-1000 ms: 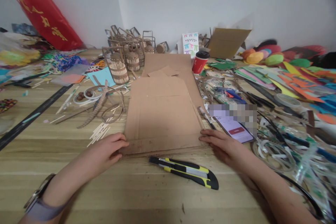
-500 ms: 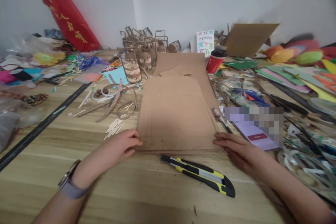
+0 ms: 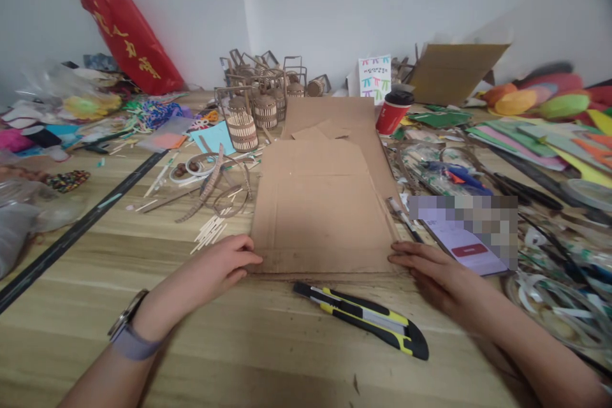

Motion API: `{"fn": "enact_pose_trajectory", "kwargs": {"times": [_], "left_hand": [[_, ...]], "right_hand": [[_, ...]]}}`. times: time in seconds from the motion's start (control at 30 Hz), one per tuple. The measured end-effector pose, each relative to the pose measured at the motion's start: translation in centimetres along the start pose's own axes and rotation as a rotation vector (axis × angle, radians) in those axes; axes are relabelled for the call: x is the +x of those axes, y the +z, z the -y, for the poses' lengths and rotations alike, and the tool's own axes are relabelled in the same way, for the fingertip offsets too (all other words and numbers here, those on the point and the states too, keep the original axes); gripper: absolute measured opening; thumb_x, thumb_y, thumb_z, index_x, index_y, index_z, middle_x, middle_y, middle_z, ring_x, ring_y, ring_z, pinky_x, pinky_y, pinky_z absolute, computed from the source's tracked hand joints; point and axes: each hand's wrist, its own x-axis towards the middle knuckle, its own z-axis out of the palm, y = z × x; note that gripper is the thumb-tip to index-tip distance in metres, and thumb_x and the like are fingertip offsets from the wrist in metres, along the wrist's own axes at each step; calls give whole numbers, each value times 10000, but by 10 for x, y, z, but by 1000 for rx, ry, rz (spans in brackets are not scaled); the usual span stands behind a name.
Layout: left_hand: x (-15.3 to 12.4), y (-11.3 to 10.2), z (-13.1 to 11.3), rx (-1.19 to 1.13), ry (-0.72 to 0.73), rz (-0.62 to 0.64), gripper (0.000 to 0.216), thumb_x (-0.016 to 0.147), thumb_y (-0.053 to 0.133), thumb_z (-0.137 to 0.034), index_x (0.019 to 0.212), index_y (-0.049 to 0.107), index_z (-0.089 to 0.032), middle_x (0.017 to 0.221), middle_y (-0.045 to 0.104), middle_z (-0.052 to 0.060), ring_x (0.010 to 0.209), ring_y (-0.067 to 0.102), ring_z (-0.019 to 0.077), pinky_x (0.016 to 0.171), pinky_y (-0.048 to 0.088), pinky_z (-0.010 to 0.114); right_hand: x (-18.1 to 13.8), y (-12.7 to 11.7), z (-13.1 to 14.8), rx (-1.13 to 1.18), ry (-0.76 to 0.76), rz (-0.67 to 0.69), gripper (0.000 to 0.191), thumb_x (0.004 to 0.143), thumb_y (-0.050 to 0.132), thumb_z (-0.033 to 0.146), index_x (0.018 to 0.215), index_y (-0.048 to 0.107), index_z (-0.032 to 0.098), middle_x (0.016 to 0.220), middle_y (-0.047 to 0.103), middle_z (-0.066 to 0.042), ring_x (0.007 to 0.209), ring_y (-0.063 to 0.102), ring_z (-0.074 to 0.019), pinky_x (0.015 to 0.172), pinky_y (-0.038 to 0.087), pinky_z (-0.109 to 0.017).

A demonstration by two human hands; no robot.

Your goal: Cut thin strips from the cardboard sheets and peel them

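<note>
On wood table (image 3: 143, 331), cardboard sheet (image 3: 322, 217) long axis runs away frm person.

Phone (image 3: 471, 243) screen: upper part masked by pixelation.
Right forearm: cut off at the lower right corner.
Black strip (image 3: 71, 236): cut by the left edge.
Red bag (image 3: 129, 38) lettering: unreadable.

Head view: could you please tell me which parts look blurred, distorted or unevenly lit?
Head view: even soft light; cardboard sheet and both hands sharp; phone screen partly pixelated; edges smeared and stretched, notably the coloured paper at right.
</note>
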Motion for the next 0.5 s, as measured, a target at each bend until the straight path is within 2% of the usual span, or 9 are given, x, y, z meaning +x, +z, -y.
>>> {"fn": "enact_pose_trajectory", "kwargs": {"times": [0.2, 0.5], "left_hand": [[-2, 8, 10, 58, 24, -38, 398, 853, 490, -71, 1161, 663, -253, 1320, 543, 68, 1197, 547, 208, 1005, 454, 340], [-4, 10, 12, 93, 48, -71, 381, 878, 487, -103, 1157, 680, -275, 1330, 553, 64, 1184, 558, 221, 980, 478, 348]], "right_hand": [[-4, 6, -4, -2, 3, -24, 419, 891, 422, 141, 1207, 660, 280, 1273, 637, -95, 1179, 607, -218, 961, 534, -367], [-2, 4, -1, 15, 10, -17, 394, 903, 417, 152, 1192, 664, 261, 1266, 637, -108, 1174, 609, -210, 960, 531, -363]]}}
